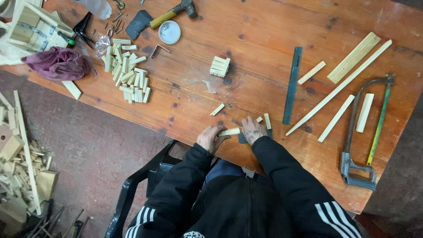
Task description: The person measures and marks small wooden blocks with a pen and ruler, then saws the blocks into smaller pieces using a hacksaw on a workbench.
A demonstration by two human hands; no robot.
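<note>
My left hand [210, 138] is at the table's near edge, shut on one end of a short pale wooden stick [231, 131]. The stick's other end reaches my right hand [252, 130], which rests fingers-down on a small dark sheet [242, 139] lying on the wooden table [264, 26]. Whether the right hand also grips the stick I cannot tell. Two more short sticks [267, 120] lie just beyond my right hand, and another [217, 109] lies a little further in.
A dark metal ruler [292, 84] and long wooden strips [338, 88] lie to the right, with a hacksaw [366, 132] at the far right. A pile of cut sticks [127, 70], a stacked block [220, 66], a hammer [174, 13] and a purple cloth [57, 63] sit left.
</note>
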